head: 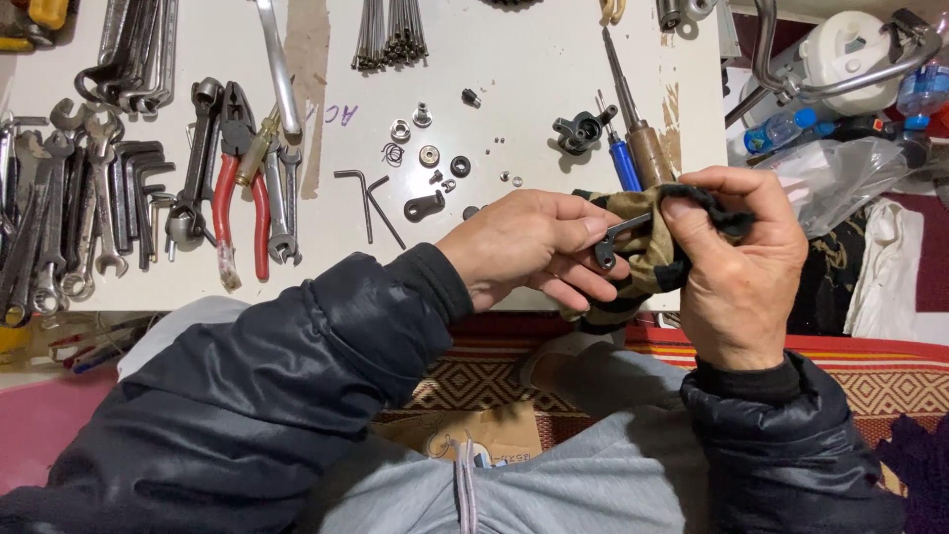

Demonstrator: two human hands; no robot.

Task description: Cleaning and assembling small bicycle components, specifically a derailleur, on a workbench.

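Left hand pinches the small dark metal arm; right hand grips the rag around it. Probably best to hold it steady and rub slowly.

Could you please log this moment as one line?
left hand: holds metal part | right hand: wraps rag round it | below: white table

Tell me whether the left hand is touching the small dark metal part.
Touching. The head view shows the left hand pinching the small dark metal part between thumb and fingertips, while the right hand wraps a camouflage cloth around its other end.
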